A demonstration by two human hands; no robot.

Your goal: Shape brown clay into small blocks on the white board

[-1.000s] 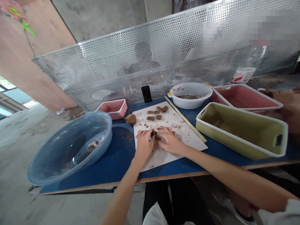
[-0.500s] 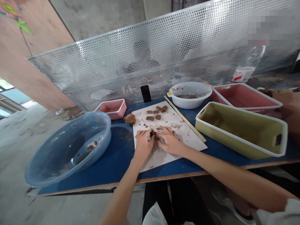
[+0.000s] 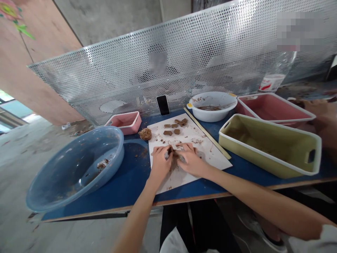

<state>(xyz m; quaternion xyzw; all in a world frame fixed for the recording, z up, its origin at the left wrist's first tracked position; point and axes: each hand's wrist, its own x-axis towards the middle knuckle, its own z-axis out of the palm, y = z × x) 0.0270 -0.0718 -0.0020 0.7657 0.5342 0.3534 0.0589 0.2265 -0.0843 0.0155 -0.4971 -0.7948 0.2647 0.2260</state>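
Observation:
Over a white board (image 3: 188,172) on the table, my left hand (image 3: 161,161) is closed, its thumb and fingers round a small piece of brown clay-like material (image 3: 170,150). From the other side my right hand (image 3: 191,160) presses its bent fingers against the same piece, most of which the fingers hide. Beyond my hands lie several short brown pieces (image 3: 167,133), with crumbs scattered about them. A rough brown lump (image 3: 145,134) rests at the board's left edge.
A blue basin (image 3: 65,147) stands left, near a small pink tray (image 3: 135,124). A phone (image 3: 163,105) leans against the perforated metal screen (image 3: 118,70). Rightward are a pale strip (image 3: 210,137), a white bowl (image 3: 210,114), a pink bin (image 3: 279,105), a green bin (image 3: 265,158) and a bottle (image 3: 275,79).
The whole view has shifted very slightly. Both hands keep the same place and grip on the brown piece.

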